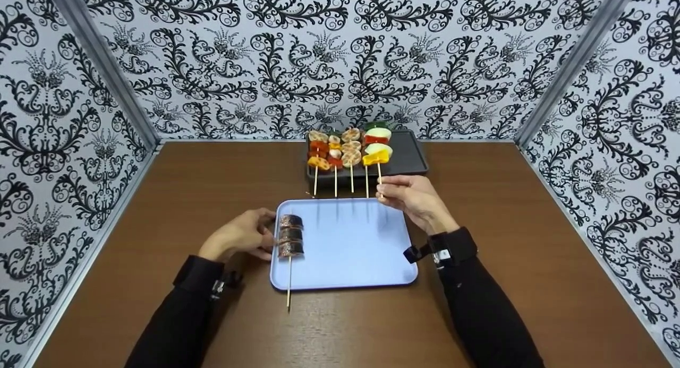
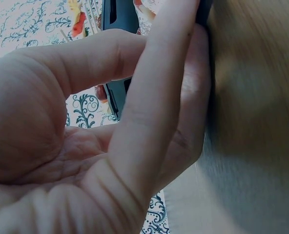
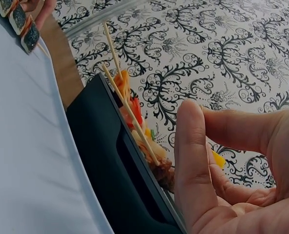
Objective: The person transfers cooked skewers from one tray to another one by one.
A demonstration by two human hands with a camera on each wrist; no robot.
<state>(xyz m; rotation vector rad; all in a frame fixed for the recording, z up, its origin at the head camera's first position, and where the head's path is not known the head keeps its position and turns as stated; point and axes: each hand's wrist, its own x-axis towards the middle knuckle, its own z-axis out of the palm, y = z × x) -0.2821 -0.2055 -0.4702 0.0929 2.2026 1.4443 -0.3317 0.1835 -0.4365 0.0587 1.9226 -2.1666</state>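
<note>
My right hand [image 1: 414,198] pinches the bare stick end of a vegetable skewer [image 1: 378,147] with yellow, white, red and green pieces, over the front of the dark grill plate [image 1: 406,147]. In the right wrist view, thumb and finger of the right hand [image 3: 208,170] meet at their tips and hide the stick. A pale blue tray [image 1: 356,251] lies before the plate. Beside its left rim is my left hand [image 1: 244,234], fingers touching the edge. A skewer of dark-skinned fish-like chunks [image 1: 290,235] lies on the tray's left side, its stick overhanging the near rim.
Several other skewers line the grill plate, among them one with orange and red pieces [image 1: 319,150] and one with round browned slices [image 1: 351,147]. Their sticks overhang its front edge. A patterned wall [image 1: 329,65] rises close behind. The brown table [image 1: 478,315] extends around the tray.
</note>
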